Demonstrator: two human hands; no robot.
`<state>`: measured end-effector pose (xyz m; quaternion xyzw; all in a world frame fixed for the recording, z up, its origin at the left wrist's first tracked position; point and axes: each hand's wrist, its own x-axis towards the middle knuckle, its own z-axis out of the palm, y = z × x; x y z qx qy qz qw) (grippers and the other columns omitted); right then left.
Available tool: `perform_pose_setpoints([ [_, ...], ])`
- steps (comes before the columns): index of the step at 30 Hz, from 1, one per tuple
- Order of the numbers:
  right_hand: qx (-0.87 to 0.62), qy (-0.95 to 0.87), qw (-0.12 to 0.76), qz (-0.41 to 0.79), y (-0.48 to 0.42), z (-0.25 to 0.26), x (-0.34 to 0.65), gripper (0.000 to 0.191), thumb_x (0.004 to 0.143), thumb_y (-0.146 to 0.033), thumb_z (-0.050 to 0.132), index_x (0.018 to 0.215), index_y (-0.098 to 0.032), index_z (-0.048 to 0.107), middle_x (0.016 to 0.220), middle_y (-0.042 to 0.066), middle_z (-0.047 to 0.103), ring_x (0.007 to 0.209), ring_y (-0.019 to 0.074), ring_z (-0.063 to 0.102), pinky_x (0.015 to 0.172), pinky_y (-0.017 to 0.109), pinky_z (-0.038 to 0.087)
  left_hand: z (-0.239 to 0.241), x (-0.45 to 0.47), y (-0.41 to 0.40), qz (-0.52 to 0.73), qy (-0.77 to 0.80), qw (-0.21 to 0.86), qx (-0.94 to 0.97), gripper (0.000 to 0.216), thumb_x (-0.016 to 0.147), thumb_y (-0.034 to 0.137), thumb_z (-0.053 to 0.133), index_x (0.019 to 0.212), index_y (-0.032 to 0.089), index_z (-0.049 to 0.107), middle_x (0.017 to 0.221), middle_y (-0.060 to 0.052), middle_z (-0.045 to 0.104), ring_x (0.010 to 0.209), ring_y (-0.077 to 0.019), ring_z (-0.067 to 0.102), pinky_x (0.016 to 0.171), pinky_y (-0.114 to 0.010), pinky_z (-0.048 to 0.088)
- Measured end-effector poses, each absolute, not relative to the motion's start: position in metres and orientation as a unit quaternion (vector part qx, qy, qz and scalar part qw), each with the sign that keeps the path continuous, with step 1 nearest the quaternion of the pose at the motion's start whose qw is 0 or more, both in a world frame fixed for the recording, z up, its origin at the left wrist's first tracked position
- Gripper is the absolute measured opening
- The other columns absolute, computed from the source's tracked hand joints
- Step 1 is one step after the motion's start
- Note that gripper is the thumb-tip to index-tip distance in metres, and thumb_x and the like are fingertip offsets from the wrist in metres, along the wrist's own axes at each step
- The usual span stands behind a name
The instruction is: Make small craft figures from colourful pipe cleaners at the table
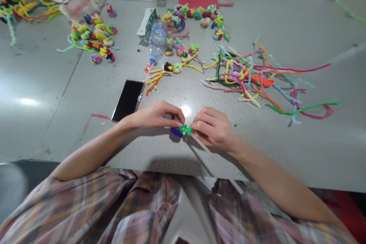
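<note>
Left fingers [178, 116], right fingers [199, 125]: pinching green piece [185, 130] | purple piece [175, 132] blurred | contact partly hidden

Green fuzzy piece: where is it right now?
In the head view, the green piece is just below centre, between the left hand and the right hand, with the purple piece at its left.

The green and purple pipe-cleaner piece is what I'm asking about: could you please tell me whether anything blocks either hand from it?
Nothing visible does: fingertips of the left hand and right hand are at the green and purple pipe-cleaner piece. The pale strip slants away below the right hand, not between.
</note>
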<state>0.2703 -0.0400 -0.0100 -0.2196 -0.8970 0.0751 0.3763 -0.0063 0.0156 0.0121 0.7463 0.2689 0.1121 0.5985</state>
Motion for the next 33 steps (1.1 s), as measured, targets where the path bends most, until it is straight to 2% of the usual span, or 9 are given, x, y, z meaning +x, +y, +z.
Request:
perform_pose_setpoints([
  [3,-0.223,-0.900,0.367,0.073,-0.040,-0.010,0.271,0.016,0.108,-0.018,0.070,0.095,-0.024,0.067,0.088,0.004,0.070,0.082,0.0223,0.055,0.072,0.038,0.045,0.010,-0.003,0.013,0.112,0.265,0.599,0.748,0.030,0.106,0.045,0.079,0.109,0.016,0.087,0.094,-0.007,0.083,0.083,-0.0164,0.073,0.080,-0.027,0.054],
  [8,-0.221,-0.913,0.340,0.049,-0.040,-0.009,0.272,0.022,0.112,-0.020,0.067,0.091,-0.025,0.068,0.085,0.003,0.068,0.082,0.0225,0.053,0.072,0.038,0.042,0.017,0.000,0.010,0.104,0.241,0.576,0.774,0.034,0.111,0.048,0.071,0.108,0.018,0.087,0.100,-0.011,0.084,0.092,-0.0209,0.076,0.087,-0.032,0.056],
  [13,-0.219,-0.916,0.335,0.014,-0.038,-0.009,0.274,0.024,0.112,-0.019,0.067,0.088,-0.024,0.068,0.085,0.004,0.067,0.083,0.0222,0.052,0.073,0.039,0.041,0.021,0.003,0.005,0.121,0.255,0.581,0.763,0.036,0.111,0.050,0.070,0.102,0.017,0.081,0.095,-0.009,0.077,0.088,-0.0191,0.068,0.084,-0.031,0.053],
  [16,-0.239,-0.917,0.318,-0.006,-0.037,-0.009,0.276,0.027,0.114,-0.020,0.063,0.088,-0.024,0.067,0.087,0.004,0.068,0.084,0.0225,0.052,0.073,0.039,0.041,0.015,0.006,-0.001,0.116,0.291,0.673,0.670,0.039,0.112,0.055,0.069,0.103,0.017,0.072,0.099,-0.009,0.078,0.091,-0.0190,0.072,0.082,-0.031,0.058],
  [19,-0.251,-0.918,0.306,-0.021,-0.036,-0.009,0.277,0.028,0.115,-0.021,0.062,0.088,-0.024,0.067,0.086,0.005,0.068,0.085,0.0229,0.052,0.074,0.039,0.041,0.009,0.010,-0.009,0.115,0.324,0.796,0.498,0.046,0.108,0.064,0.071,0.104,0.020,0.060,0.104,-0.013,0.082,0.096,-0.0248,0.082,0.078,-0.035,0.067],
  [22,-0.253,-0.919,0.300,-0.031,-0.036,-0.010,0.276,0.028,0.115,-0.019,0.061,0.088,-0.024,0.067,0.086,0.004,0.068,0.085,0.0230,0.051,0.075,0.039,0.042,0.007,0.011,-0.012,0.115,0.331,0.833,0.428,0.046,0.105,0.062,0.076,0.106,0.021,0.054,0.101,-0.013,0.083,0.086,-0.0239,0.084,0.066,-0.032,0.067],
  [28,-0.262,-0.913,0.313,-0.008,-0.037,-0.011,0.275,0.025,0.113,-0.019,0.063,0.089,-0.025,0.065,0.086,0.004,0.069,0.085,0.0235,0.053,0.074,0.040,0.041,0.014,0.007,-0.007,0.115,0.304,0.807,0.493,0.046,0.106,0.061,0.077,0.104,0.021,0.054,0.083,-0.003,0.075,0.063,-0.0131,0.070,0.056,-0.023,0.057],
  [33,-0.258,-0.908,0.331,0.011,-0.039,-0.011,0.275,0.022,0.112,-0.021,0.066,0.091,-0.026,0.064,0.085,0.004,0.068,0.084,0.0233,0.053,0.073,0.040,0.041,0.022,0.005,-0.006,0.104,0.291,0.725,0.616,0.044,0.114,0.063,0.063,0.102,0.022,0.053,0.079,0.002,0.062,0.062,-0.0111,0.057,0.058,-0.024,0.047],
])
